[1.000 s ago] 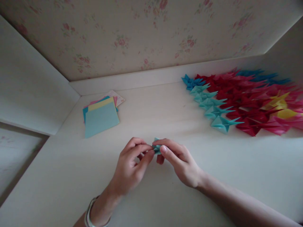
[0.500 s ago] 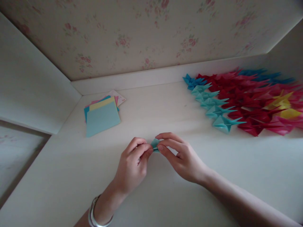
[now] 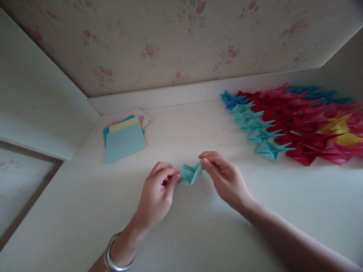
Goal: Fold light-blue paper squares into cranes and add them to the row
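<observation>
A light teal folded paper piece (image 3: 189, 175) is stretched between my two hands above the white desk, its middle opened into a hollow. My left hand (image 3: 159, 185) pinches its left end between thumb and fingers. At the upper right end, my right hand (image 3: 225, 177) pinches a raised point; the fingertips cover that tip. Finished teal origami pieces (image 3: 268, 150) of like colour sit in a slanting row to the right of my right hand.
A stack of square paper sheets (image 3: 124, 141), light blue on top, lies at the back left. Many red, pink, blue and yellow origami pieces (image 3: 306, 124) crowd the back right. Behind the white desk (image 3: 181, 234) rises a flowered wall (image 3: 164, 41); a white panel (image 3: 36, 87) stands left.
My right hand has moved right and slightly up, away from my left. The folded paper, mostly hidden between the fingers before, is now spread wider with its hollow showing.
</observation>
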`<action>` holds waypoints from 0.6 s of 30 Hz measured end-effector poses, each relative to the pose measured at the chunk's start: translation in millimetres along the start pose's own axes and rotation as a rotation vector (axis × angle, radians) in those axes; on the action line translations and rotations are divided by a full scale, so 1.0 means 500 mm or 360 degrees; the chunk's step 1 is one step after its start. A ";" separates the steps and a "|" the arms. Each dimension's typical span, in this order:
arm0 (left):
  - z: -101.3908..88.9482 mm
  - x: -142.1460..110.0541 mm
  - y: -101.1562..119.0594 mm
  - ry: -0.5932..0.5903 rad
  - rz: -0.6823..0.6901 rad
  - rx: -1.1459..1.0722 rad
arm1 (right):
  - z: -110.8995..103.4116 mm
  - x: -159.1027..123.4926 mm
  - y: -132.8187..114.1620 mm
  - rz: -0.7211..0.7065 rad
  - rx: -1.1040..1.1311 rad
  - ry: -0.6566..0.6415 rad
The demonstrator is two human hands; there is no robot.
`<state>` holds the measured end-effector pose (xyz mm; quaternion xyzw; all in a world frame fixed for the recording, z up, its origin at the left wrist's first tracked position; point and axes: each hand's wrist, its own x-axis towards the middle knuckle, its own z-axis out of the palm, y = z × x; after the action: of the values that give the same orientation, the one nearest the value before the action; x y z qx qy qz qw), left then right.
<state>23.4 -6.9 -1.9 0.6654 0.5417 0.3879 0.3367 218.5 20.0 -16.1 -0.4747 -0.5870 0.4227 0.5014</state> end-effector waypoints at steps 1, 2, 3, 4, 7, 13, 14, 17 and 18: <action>-0.001 0.001 -0.002 0.0028 -0.0031 -0.0058 | 0.000 0.001 0.002 0.0017 0.0044 0.0017; -0.003 0.001 -0.003 0.0062 -0.0063 -0.0119 | 0.000 0.001 0.003 0.0035 0.0098 0.0026; -0.004 0.002 -0.004 0.0104 -0.0097 -0.0175 | 0.001 0.002 0.004 0.0056 0.0154 0.0033; -0.005 0.003 -0.005 0.0155 -0.0130 -0.0227 | 0.002 0.002 0.005 0.0078 0.0207 0.0043; -0.007 0.005 -0.008 0.0292 -0.0210 -0.0350 | 0.004 0.002 0.004 0.0112 0.0292 0.0091; -0.004 0.003 -0.014 0.0309 -0.0289 -0.0541 | 0.000 0.004 -0.009 0.0169 0.0356 0.0081; -0.004 0.002 -0.014 0.0316 -0.0308 -0.0528 | -0.001 0.004 -0.010 0.0179 0.0375 0.0062; -0.005 0.002 -0.010 0.0324 -0.0331 -0.0421 | 0.000 0.004 -0.010 0.0265 0.0374 0.0027; -0.005 0.002 -0.008 0.0305 -0.0315 -0.0385 | 0.001 0.004 -0.009 0.0310 0.0337 -0.0005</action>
<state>19.3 -5.2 -4.1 0.5236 0.5834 0.4768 0.3976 217.3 21.0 -11.7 -0.4731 -0.4912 0.5297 0.5044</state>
